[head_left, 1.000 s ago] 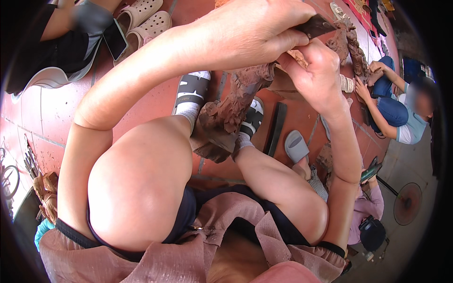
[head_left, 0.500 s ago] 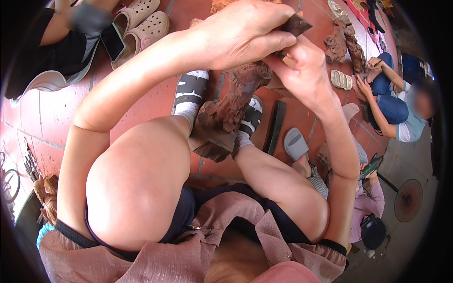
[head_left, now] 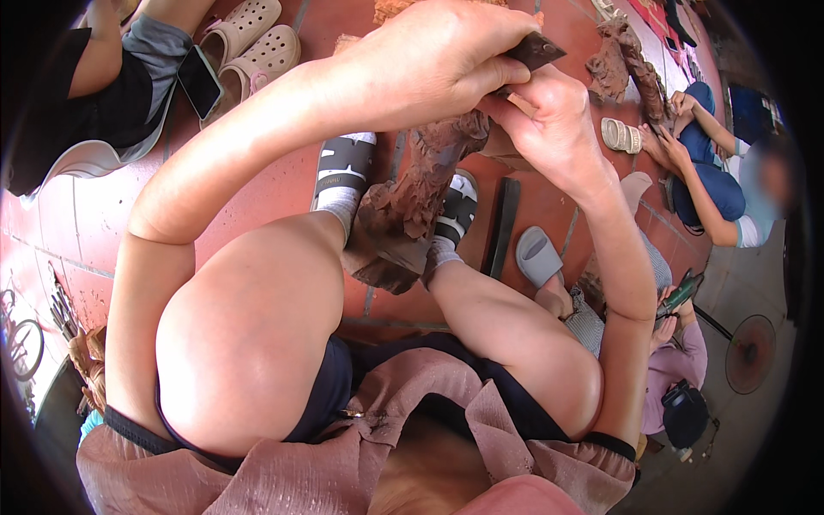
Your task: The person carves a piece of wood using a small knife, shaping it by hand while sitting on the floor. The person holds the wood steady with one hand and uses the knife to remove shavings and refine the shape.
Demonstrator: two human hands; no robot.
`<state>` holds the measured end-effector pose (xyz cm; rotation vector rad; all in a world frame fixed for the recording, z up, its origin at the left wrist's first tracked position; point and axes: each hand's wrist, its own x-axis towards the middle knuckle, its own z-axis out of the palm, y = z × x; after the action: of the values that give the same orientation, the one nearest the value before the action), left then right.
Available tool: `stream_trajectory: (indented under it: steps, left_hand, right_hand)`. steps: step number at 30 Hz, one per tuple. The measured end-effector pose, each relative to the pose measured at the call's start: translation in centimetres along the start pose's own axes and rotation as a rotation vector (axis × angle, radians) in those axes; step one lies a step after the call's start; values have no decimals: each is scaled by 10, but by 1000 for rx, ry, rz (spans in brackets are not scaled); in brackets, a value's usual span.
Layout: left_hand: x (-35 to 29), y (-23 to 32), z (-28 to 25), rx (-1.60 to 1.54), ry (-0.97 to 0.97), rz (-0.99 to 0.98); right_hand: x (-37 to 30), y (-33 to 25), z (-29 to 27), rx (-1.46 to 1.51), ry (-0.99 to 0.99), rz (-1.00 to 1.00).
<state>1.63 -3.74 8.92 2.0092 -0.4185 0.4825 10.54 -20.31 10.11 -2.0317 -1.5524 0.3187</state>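
Observation:
Between my feet stands a reddish-brown carved wood piece [head_left: 418,184], rough and gnarled, its wide base toward me. Both hands are over its far upper end and hide that part. My left hand [head_left: 433,64] pinches a small, dark brown, flat piece that looks like folded sandpaper [head_left: 536,51] between thumb and fingers. Close against it, my right hand [head_left: 554,124] has its fingers curled in by the top of the carving. What lies inside those fingers is hidden.
A dark bar [head_left: 500,227] lies on the red tile floor [head_left: 236,163], right of my foot. At the right, one person [head_left: 708,184] handles another carving [head_left: 645,77]; another holds a green tool [head_left: 682,293] near a fan [head_left: 749,354]. Someone sits at upper left by beige clogs [head_left: 262,60].
My hands stay almost in place, with the flat piece shifted very slightly left. The dark blurred shape over the lap of the person at upper left is gone.

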Motion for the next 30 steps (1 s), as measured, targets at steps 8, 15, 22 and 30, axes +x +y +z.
stream_trajectory:
  steps: [8, 15, 22, 30]
  left_hand:
    - [3, 7, -4, 88, 10, 17]
    - [8, 10, -11, 2, 85, 13]
    - [4, -1, 1, -38, 79, -67]
    - [3, -3, -5, 14, 61, -131]
  right_hand:
    - [3, -1, -6, 4, -21, -8]
    - [7, -6, -15, 88, 1, 64]
    - [4, -3, -3, -77, 8, -73]
    - [7, -3, -4, -30, 30, -33]
